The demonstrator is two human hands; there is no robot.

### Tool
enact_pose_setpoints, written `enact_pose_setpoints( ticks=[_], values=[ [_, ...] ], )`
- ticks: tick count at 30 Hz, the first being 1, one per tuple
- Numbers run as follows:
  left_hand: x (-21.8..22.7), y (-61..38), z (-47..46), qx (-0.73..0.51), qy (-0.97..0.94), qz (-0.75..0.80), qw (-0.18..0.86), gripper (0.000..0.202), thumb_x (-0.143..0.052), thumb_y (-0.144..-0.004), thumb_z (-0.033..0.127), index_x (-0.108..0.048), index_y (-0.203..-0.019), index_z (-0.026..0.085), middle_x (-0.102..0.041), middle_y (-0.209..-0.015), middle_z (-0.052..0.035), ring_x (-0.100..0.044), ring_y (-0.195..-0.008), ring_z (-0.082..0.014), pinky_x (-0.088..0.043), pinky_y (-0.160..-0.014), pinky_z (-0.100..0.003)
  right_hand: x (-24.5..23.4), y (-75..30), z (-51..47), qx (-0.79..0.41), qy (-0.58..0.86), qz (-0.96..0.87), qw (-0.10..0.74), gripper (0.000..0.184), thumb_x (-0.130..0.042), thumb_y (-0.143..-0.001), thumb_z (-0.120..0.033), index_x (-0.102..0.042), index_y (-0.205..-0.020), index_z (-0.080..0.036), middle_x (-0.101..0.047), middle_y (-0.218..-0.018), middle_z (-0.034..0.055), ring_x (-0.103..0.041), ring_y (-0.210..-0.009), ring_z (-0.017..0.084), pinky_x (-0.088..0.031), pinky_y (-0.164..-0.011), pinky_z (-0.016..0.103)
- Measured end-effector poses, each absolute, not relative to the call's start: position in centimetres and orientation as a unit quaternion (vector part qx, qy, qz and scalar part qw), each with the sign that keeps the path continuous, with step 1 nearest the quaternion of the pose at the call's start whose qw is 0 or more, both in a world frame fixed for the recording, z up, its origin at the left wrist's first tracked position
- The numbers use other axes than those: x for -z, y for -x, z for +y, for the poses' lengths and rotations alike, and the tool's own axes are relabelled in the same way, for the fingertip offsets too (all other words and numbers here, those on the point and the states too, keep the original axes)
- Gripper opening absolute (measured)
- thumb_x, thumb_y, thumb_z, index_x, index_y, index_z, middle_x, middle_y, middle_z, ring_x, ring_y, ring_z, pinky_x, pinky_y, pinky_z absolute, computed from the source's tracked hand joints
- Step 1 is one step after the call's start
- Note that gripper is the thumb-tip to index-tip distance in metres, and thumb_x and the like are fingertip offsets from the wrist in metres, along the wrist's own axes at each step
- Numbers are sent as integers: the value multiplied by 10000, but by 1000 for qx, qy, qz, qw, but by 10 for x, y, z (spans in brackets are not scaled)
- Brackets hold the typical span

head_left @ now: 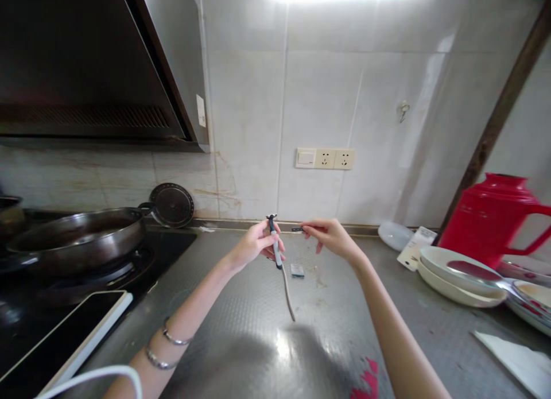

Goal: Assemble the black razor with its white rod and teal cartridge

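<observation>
My left hand (260,243) grips a razor (276,248) with a grey and black handle, its head pointing up. Below the handle a thin beige cord-like strip (287,295) runs down over the counter; whether it joins the razor I cannot tell. To the right, my right hand (329,237) pinches a small flat black piece (298,229), perhaps a blade or a cover. A gap separates that piece from the razor. Between and below the hands, a small clear case (297,270) lies on the metal counter (241,330).
At left, a steel pan (81,244) sits on the stove, with a phone (64,336) and white cable in front. A round black strainer-like disc (172,205) leans on the wall. Stacked plates (460,272), a white card (416,248) and a red thermos jug (486,221) stand right.
</observation>
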State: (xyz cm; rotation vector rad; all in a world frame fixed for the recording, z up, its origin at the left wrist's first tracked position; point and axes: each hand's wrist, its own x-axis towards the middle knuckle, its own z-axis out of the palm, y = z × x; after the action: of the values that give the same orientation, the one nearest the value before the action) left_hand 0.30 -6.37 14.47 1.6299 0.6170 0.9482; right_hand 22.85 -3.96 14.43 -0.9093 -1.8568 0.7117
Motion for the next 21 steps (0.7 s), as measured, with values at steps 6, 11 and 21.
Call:
enact_pose_setpoints(
  ticks=[6, 11, 21],
  values=[
    [-148, 0, -65, -415, -685, 264, 537, 244, -548, -801, 325, -388, -914, 179, -629, -750, -32, -663, -634, -199, -524, -578, -315, -156, -221, -53, -313, 344, -742, 483, 358, -610, -728, -360, -695, -989, -131, -638, -695, 34, -570, -515, 110, -497, -321, 190],
    [-148, 0, -66, -422, -688, 261, 530, 242, -543, -807, 325, -388, -924, 181, -629, -751, -32, -662, -636, -196, -522, -571, -303, -153, -215, -52, -354, 343, -722, 485, 316, -650, -699, -345, -704, -900, -107, -658, -666, 43, -583, -508, 112, -492, -328, 182],
    [-150, 0, -66, -432, -691, 258, 519, 242, -539, -809, 324, -382, -921, 179, -626, -750, -35, -658, -627, -194, -532, -581, -330, -147, -205, -46, -360, 320, -686, 546, 269, -686, -659, -350, -714, -780, -112, -673, -632, 54, -621, -548, 155, -490, -321, 196]
  ],
)
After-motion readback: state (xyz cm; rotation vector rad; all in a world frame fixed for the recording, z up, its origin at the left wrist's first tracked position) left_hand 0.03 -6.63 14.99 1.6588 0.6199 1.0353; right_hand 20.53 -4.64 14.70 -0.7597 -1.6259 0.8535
